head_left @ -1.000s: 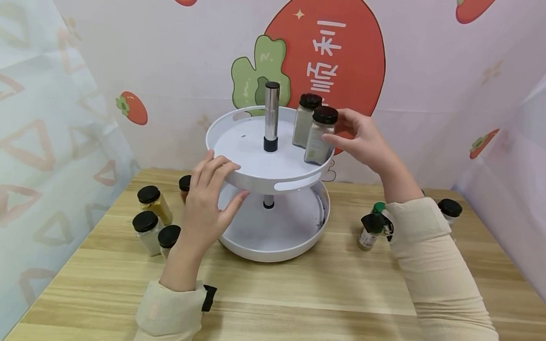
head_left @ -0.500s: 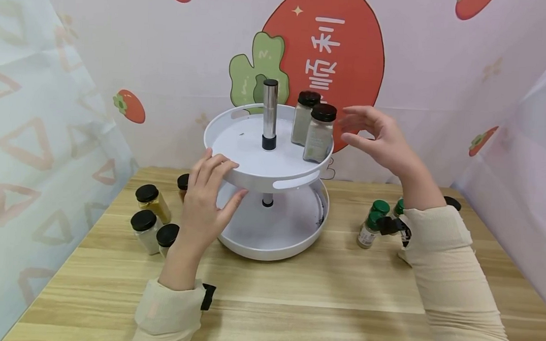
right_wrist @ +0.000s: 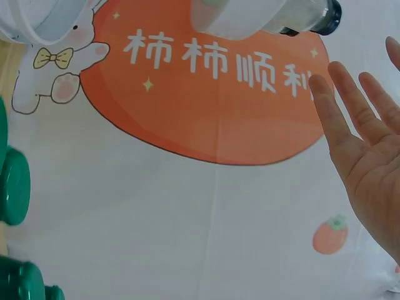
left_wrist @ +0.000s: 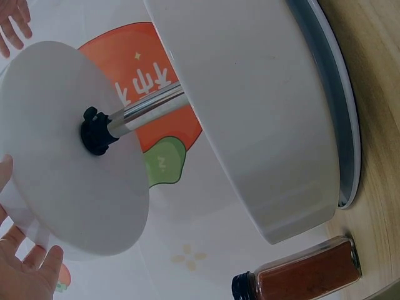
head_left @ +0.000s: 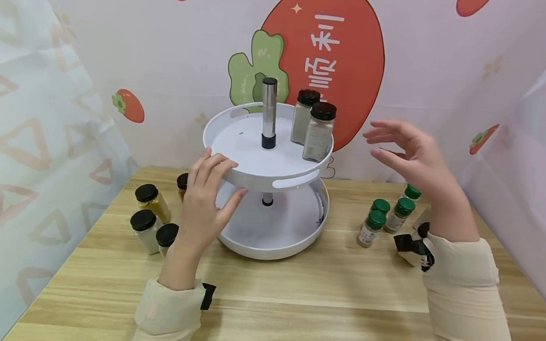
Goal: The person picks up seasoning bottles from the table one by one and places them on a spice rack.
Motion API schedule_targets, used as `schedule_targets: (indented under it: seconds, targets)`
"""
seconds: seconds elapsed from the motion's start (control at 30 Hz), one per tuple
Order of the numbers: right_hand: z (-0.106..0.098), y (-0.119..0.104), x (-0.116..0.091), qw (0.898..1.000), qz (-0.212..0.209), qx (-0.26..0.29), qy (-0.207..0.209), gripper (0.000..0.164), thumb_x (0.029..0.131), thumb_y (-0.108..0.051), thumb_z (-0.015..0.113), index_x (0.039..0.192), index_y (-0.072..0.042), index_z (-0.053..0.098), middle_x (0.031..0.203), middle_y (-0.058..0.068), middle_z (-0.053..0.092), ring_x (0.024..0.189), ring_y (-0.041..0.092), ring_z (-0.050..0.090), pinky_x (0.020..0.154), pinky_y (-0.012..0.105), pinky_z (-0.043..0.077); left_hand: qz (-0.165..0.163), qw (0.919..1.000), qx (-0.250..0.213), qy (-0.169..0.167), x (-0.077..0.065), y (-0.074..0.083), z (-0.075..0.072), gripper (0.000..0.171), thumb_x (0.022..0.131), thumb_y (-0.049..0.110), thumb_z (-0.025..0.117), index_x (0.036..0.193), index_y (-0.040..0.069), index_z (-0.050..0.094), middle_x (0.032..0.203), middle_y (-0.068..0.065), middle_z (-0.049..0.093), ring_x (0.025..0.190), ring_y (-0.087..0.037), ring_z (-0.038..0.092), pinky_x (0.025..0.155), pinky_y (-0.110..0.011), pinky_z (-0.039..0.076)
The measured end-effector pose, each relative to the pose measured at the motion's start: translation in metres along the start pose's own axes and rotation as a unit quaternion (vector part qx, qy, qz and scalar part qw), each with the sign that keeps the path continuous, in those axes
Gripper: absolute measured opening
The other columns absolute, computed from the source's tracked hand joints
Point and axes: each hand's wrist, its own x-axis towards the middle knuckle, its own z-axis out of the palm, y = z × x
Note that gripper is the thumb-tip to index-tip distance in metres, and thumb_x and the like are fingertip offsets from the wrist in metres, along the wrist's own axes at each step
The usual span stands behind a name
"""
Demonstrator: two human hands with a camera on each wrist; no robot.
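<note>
A white two-tier tray [head_left: 247,245] with a metal centre post stands on the wooden table. Over the upper tier's front-left rim my left hand [head_left: 203,203] hooks its fingers, the thumb lower down beside the tier's underside. Two square glass jars with black lids stand upright at the upper tier's right: the front jar [head_left: 319,134] holds pale powder, and the rear jar [head_left: 301,122] is partly behind it. To their right, my right hand [head_left: 415,156] hovers in the air, fingers loosely bent and holding nothing. The right wrist view shows its palm [right_wrist: 375,169] bare.
Left of the tray are black-lidded jars: a yellow one [head_left: 154,206], a white one [head_left: 147,231], a partly hidden one [head_left: 167,235] and a red-brown one [left_wrist: 306,275]. Several green-capped bottles [head_left: 372,228] stand at the right. The right forearm hides other items there.
My right hand has let go of the front jar and moved right, away from the tray. The left hand keeps its place on the rim. The jars on the upper tier stand still.
</note>
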Motion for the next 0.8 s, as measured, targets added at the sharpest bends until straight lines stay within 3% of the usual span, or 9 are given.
schedule_targets:
  seconds: [0.17,0.37,0.63,0.8]
  targets:
    - [-0.008,0.000,-0.020,0.999,-0.026,0.036,0.000,0.051,0.089,0.015,0.060,0.137,0.000,0.055,0.122,0.002,0.068,0.113,0.010,0.064,0.096,0.012,0.052,-0.001,1.0000,0.002,-0.002,0.001,0.000,0.000,0.047,0.083,0.016,0.080,0.123,0.004,0.058,0.130,-0.015,0.054,0.137,-0.041,0.039,0.127,-0.042,0.023]
    - [-0.018,0.006,-0.045,0.999,-0.031,0.027,-0.003,0.053,0.087,0.019,0.059,0.137,0.003,0.053,0.124,0.000,0.067,0.114,0.006,0.064,0.098,0.010,0.051,0.001,1.0000,0.003,-0.004,0.002,0.000,0.000,0.046,0.083,0.015,0.079,0.123,0.004,0.058,0.129,-0.016,0.054,0.136,-0.040,0.039,0.128,-0.041,0.023]
    - [-0.027,0.020,-0.076,1.000,0.006,-0.019,0.017,0.053,0.087,0.019,0.059,0.137,0.003,0.053,0.124,-0.003,0.067,0.112,0.003,0.064,0.094,0.008,0.051,0.002,1.0000,0.002,0.001,0.001,-0.001,0.002,0.047,0.082,0.013,0.080,0.123,0.004,0.058,0.129,-0.016,0.055,0.136,-0.041,0.039,0.127,-0.044,0.024]
    - [-0.028,0.031,-0.093,0.995,0.035,-0.086,0.025,0.052,0.088,0.015,0.062,0.137,0.000,0.054,0.122,-0.013,0.066,0.108,-0.005,0.063,0.088,0.003,0.051,-0.002,1.0000,0.009,-0.003,0.000,0.000,0.001,0.047,0.083,0.014,0.079,0.124,0.004,0.058,0.130,-0.017,0.054,0.138,-0.041,0.038,0.127,-0.042,0.024]
